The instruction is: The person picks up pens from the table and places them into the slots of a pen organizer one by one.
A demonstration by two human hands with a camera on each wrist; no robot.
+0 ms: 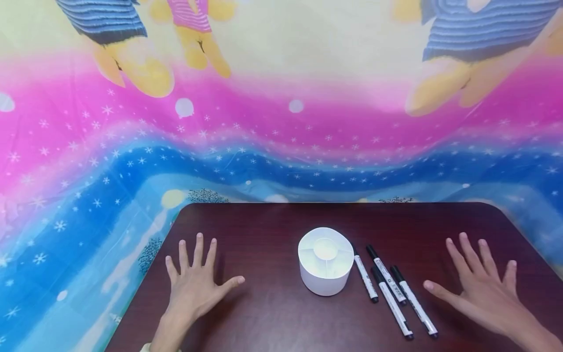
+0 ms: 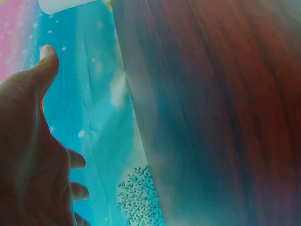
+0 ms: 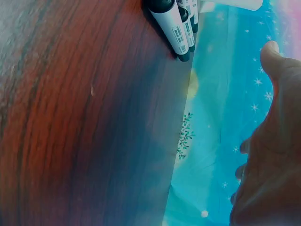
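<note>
The left hand [image 1: 192, 287] and right hand [image 1: 487, 292] are spread wide; between them, four markers [image 1: 389, 281] lie beside a white divided cup [image 1: 326, 285] on the table [image 1: 264, 313].

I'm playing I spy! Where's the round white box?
In the head view, the round white box stands on the dark table, a little right of the picture's middle, with the four markers lying just to its right.

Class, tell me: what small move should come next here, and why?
Probably the right hand should ease toward the rightmost marker: it and the left hand are spread and empty, and that marker, lying with three other markers right of the white container, is nearest the right hand.
</note>
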